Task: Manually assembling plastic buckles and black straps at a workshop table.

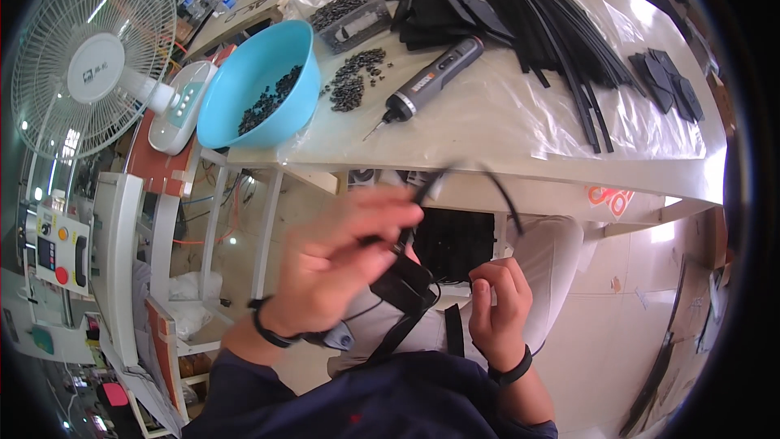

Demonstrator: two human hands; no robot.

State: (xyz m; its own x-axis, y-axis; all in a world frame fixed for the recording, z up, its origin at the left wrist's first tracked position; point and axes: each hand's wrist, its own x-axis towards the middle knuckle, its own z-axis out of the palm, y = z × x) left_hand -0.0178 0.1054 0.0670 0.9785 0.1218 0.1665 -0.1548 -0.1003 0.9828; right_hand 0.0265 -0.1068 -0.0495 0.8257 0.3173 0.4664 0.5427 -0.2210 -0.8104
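Note:
My left hand (345, 248), smeared by motion, is raised over my lap with its fingers closed around a thin black strip (428, 183). One end of the strip rises from the fingers toward the table edge. A curved black piece (505, 195) hangs just to the right; whether it belongs to the same strip I cannot tell. My right hand (501, 297) is lower and to the right, by my knee. Its fingers are curled closed, and what they hold, if anything, is hidden. Below the hands lie a dark, flat, squarish thing (457, 244) and black straps (455, 332).
On the plastic-covered table (487, 126) lie a cordless screwdriver (435, 80), small dark parts (355, 80), long black strips (556, 20) and flat black pieces (666, 85). A blue basin (219, 110), a clear bin (349, 20) and a white fan (97, 69) stand leftward.

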